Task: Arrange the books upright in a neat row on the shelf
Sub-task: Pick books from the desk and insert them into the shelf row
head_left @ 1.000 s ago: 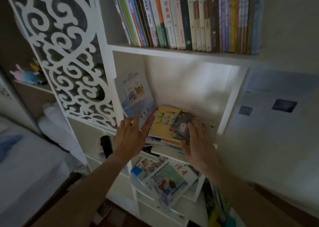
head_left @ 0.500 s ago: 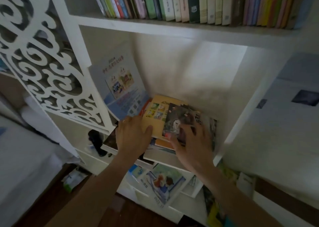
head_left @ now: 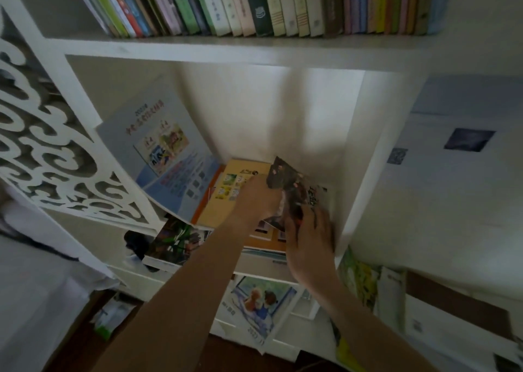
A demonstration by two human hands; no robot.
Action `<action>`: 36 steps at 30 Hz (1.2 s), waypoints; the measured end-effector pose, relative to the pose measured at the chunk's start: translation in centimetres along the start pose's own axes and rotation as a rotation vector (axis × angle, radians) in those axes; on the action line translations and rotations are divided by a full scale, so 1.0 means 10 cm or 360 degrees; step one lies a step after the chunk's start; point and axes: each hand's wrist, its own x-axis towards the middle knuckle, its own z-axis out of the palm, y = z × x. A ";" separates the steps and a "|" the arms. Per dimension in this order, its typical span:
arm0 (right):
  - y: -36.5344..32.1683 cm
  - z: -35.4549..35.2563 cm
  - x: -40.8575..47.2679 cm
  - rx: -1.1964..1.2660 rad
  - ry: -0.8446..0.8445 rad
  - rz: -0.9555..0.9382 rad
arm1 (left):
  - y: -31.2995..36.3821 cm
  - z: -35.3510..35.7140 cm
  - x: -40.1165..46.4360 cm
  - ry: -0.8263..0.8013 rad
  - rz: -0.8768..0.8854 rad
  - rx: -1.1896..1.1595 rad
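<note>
Clearly, you are early in the job on this middle shelf. Your left hand reaches in from 6 o'clock and touches the left edge of the dark-covered book; its fingertips are hidden behind that cover, so you cannot tell whether they pinch it or only press against it. Your right hand, just beside it at 4 o'clock, lies against the lower part of the same book with fingers curled at its edge, seemingly gripping it. That book is tilted up off the pile, not yet vertical.

Beneath it, the yellow book lies flat on a stack, with orange covers showing under it. At 10 o'clock from your hands, the large blue-grey book leans steeply against the compartment's left wall, standing but slanted. At 12 o'clock, the upper shelf's row of books already stands upright and close together, so that part looks finished.

By this showing, little of the middle compartment is done: the flat stack needs lifting, one leaning book needs straightening, and more books sprawl in the lower shelf at 6 o'clock.
</note>
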 end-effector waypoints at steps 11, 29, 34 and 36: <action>-0.53 -0.28 -0.32 0.1882 0.0197 0.0265 | -0.62 -0.35 -1.16 0.0376 -0.0103 -0.1482; 1.34 -1.27 -1.68 0.1538 0.0242 0.0601 | -0.64 1.13 -2.12 -0.0485 0.0022 -0.0970; 2.42 -1.41 -2.20 0.1480 0.0366 0.0953 | -0.50 2.57 -2.17 -0.0678 0.0162 -0.0441; 2.88 -1.55 -2.43 0.1425 0.0455 0.1016 | -0.38 3.15 -2.28 -0.0726 0.0225 -0.0285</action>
